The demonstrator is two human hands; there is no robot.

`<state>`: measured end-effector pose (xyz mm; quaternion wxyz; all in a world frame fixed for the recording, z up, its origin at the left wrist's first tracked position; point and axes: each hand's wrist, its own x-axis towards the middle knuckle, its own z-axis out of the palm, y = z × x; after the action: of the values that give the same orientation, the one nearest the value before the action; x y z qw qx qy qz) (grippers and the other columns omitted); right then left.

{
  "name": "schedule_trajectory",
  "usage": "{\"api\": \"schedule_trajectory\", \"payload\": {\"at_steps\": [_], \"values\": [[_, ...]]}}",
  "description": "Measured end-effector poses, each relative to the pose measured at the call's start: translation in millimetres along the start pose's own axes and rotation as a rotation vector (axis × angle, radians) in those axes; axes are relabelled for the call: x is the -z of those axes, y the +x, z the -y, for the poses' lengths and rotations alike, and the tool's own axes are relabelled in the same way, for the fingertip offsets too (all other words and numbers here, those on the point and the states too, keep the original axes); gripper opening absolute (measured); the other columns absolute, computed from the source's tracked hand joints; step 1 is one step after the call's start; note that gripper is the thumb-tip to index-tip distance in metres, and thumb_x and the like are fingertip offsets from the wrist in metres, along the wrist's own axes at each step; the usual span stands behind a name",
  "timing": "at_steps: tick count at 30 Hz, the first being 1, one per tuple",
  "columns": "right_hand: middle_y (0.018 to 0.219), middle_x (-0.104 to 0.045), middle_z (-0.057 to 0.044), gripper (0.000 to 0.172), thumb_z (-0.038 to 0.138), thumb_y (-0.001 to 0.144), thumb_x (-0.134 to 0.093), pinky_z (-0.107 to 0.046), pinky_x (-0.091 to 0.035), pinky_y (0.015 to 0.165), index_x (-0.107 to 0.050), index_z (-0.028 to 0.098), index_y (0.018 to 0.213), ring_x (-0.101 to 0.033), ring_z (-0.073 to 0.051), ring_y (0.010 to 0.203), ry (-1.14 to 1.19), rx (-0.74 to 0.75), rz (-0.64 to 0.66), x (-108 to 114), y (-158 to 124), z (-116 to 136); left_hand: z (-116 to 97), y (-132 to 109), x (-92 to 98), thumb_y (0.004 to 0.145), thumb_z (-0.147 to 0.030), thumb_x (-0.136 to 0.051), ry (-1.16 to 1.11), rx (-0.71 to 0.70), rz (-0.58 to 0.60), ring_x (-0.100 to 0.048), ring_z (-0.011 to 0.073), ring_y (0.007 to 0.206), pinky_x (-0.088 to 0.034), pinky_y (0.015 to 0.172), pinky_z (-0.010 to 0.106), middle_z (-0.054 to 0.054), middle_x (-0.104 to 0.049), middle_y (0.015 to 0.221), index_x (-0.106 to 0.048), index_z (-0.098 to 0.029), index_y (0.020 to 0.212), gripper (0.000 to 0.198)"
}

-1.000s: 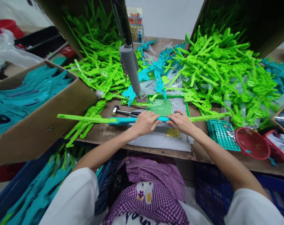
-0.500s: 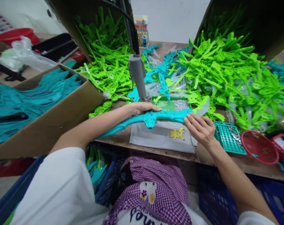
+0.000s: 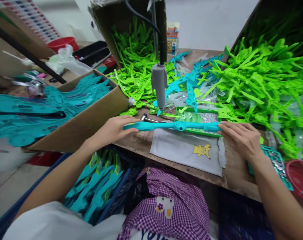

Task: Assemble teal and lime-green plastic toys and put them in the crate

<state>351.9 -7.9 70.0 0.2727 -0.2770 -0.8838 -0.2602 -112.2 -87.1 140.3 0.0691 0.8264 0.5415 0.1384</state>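
My left hand (image 3: 118, 129) is closed around the left end of a long teal plastic piece (image 3: 163, 125). My right hand (image 3: 241, 137) pinches its right end between thumb and fingers. The piece lies level across the front of the table, its narrow edge and a rounded hub in the middle facing me. Just behind it sits a green perforated tray (image 3: 191, 116) with small silvery parts in its right half. A grey electric screwdriver (image 3: 158, 85) hangs tip down behind the piece. Below, a grey cloth (image 3: 176, 146) with a yellow cartoon figure covers part of the tabletop.
Bright green plastic parts (image 3: 261, 83) are heaped at the right and back. A cardboard box (image 3: 91, 123) of teal pieces stands left. More pieces lie in a blue crate (image 3: 134, 173) below. At right are a teal tray (image 3: 273, 155) and a red bowl (image 3: 300, 176).
My left hand has moved left from the middle of the teal piece to its left end. The piece has turned, its narrow edge now facing me. The camera view has swung left.
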Motion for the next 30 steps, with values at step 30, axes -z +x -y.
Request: {"api": "schedule_trajectory", "payload": {"at_steps": [30], "values": [[0.108,-0.072,-0.009,0.026,0.03,0.097,-0.045,-0.035,-0.049,0.086,-0.064,0.017,0.108,-0.065,-0.021,0.1,0.529,-0.193,0.053,-74,85,85,25,2,-44.0,0.088,-0.039,-0.061,0.121,-0.181,-0.35,-0.068,0.0212,0.093,-0.052,0.084,0.033,0.007,-0.072,0.106,-0.069,-0.02,0.108,0.028]]}}
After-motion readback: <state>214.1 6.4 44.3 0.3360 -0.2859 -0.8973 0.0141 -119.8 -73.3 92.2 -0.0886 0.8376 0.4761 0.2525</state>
